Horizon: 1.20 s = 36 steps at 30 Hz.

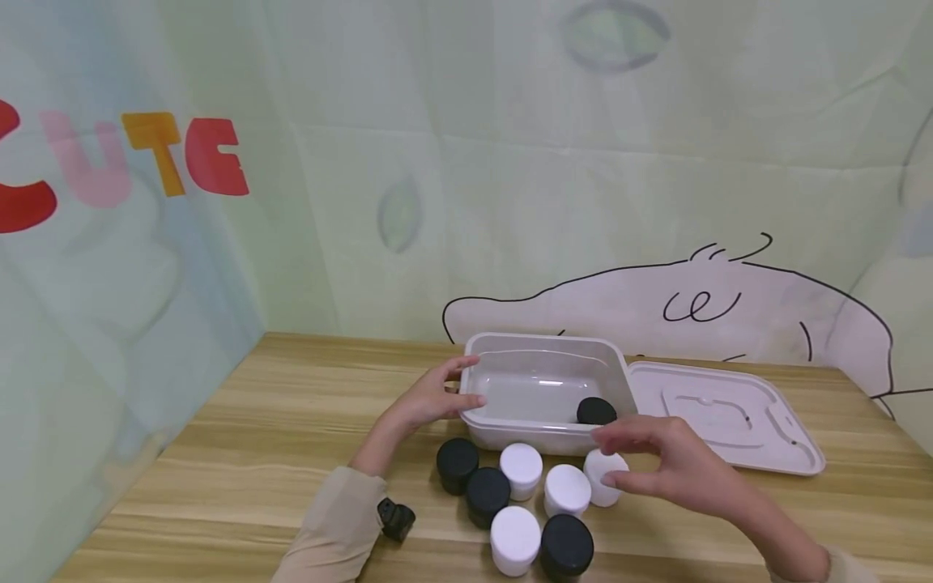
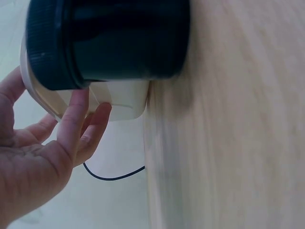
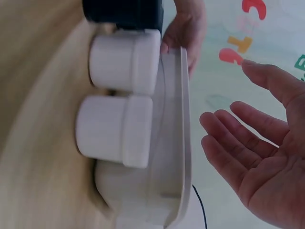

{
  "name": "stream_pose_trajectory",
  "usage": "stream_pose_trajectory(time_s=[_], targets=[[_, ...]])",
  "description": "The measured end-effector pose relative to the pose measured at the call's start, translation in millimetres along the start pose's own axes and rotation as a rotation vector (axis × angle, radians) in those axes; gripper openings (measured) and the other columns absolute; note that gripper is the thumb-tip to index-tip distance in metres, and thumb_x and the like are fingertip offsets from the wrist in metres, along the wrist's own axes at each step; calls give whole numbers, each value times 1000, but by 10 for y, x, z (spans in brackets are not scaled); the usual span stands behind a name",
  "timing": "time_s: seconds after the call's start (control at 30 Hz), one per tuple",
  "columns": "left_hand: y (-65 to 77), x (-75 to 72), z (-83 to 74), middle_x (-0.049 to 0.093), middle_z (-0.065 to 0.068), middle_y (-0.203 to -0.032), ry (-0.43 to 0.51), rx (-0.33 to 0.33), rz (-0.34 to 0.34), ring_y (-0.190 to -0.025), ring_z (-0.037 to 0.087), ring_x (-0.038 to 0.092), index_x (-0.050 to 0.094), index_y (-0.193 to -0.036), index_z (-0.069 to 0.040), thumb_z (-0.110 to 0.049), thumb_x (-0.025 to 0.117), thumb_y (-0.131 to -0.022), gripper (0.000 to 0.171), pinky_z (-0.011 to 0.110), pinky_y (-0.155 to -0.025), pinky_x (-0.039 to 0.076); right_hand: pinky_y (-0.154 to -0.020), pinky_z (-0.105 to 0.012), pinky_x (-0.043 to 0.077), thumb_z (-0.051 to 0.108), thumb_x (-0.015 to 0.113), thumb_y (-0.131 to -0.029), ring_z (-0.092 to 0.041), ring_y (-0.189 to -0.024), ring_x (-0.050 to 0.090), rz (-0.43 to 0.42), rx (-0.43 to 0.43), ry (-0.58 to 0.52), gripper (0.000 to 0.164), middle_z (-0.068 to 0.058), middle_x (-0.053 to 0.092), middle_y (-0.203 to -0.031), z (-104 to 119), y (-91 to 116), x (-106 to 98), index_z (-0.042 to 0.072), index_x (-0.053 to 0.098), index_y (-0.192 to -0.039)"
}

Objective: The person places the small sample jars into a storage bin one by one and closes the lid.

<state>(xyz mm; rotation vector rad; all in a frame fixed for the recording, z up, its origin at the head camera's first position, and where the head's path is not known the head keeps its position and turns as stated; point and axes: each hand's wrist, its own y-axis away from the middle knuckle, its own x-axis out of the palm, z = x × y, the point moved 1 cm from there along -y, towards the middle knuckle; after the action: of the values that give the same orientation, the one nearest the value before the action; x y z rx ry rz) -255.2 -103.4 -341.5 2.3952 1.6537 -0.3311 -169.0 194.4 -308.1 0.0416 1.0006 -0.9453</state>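
Observation:
An open plastic box (image 1: 547,437), pale grey, stands toward the back of the table with one black jar (image 1: 596,410) inside at its near right corner. My left hand (image 1: 432,394) holds the box's left rim; in the left wrist view a black jar (image 2: 119,38) partly covers the box. Just off the box's near right corner hovers my right hand (image 1: 674,465), fingers spread and holding nothing. It is nearest to a white lidded jar (image 1: 602,486), which it partly hides. Several more white jars (image 1: 515,536) and black jars (image 1: 566,546) stand in front of the box.
The box's flat lid (image 1: 729,413) lies on the table to the right of the box. A small black object (image 1: 396,519) is by my left sleeve. Behind the wooden table (image 1: 240,470) hangs a printed cloth (image 1: 510,202).

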Motion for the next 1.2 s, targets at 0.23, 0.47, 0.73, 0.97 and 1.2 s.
stream_pose_trajectory(time_s=[0.23, 0.47, 0.73, 0.97, 1.2], targets=[[-6, 0, 7, 39, 29, -129, 4, 5, 2, -101, 30, 54, 36, -137, -3, -10, 67, -81, 65, 37, -76, 52, -72, -26, 52, 18, 75, -75, -9, -87, 61, 43, -6, -116, 39, -7, 66, -97, 86, 131, 152, 2, 63, -108], [-17, -2, 17, 39, 30, -129, 14, 13, 9, -101, 30, 54, 34, -138, -1, -9, 67, -81, 66, 37, -75, 52, -73, -25, 52, 21, 74, -76, -8, -87, 62, 91, 2, -145, 39, -6, 66, -99, 113, 196, 291, 2, 63, -108], [-30, -6, 35, 39, 30, -130, 11, 9, 5, -100, 29, 54, 35, -138, -1, -10, 67, -81, 66, 37, -75, 52, -76, -24, 50, 28, 72, -77, -8, -93, 60, 211, 139, -184, 40, -3, 64, -106, 121, 237, 394, 6, 63, -110], [-26, -3, 27, 38, 30, -131, 40, 1, 10, -108, 36, 52, 35, -138, -1, -8, 66, -81, 65, 38, -76, 52, -75, -26, 50, 33, 73, -76, -3, -92, 57, 235, 181, -168, 42, 2, 64, -106, 139, 227, 463, 10, 64, -110], [-26, -6, 26, 38, 30, -130, 27, 2, 5, -106, 35, 53, 35, -137, -2, -8, 66, -81, 65, 38, -75, 52, -73, -25, 51, 39, 72, -75, -2, -91, 56, 235, 114, -25, 45, 1, 64, -104, 161, 202, 528, 8, 66, -107]])
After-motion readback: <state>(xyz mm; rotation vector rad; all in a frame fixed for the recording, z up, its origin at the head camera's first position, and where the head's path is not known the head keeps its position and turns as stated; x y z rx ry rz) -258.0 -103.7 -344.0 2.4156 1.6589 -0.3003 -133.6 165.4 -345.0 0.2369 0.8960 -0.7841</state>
